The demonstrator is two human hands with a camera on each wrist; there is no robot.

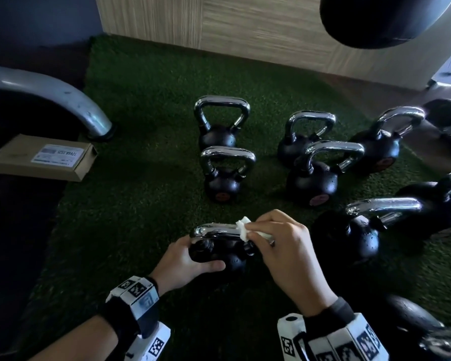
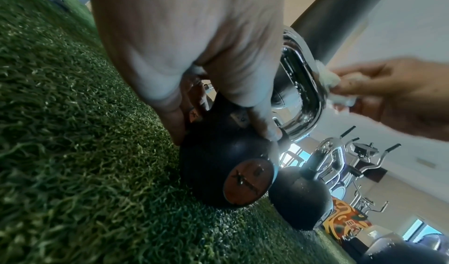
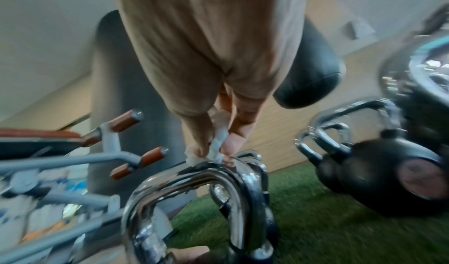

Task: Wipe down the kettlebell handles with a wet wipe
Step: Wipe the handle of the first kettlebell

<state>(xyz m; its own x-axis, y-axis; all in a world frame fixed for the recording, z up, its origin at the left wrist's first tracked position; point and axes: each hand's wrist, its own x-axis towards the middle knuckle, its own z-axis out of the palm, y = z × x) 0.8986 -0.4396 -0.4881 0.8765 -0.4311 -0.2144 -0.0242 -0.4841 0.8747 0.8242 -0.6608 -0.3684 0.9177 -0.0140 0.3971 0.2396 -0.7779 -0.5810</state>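
Under your hands lies green artificial turf (image 1: pixel 146 105). Ahead of them stands a wood-grain wall panel (image 1: pixel 245 29). To your left sit a grey curved machine leg (image 1: pixel 63 100) and a cardboard box (image 1: pixel 41 157) on dark flooring (image 1: pixel 16 230).

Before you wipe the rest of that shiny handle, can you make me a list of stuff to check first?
1. Left hand holds the kettlebell body steady: ok.
2. Right hand pinches the wet wipe: ok.
3. Wipe touches the chrome handle: ok.
4. Kettlebell sits on the green turf: ok.
5. Wipe is wet enough: cannot tell.
6. Underside of the handle is clean: cannot tell.
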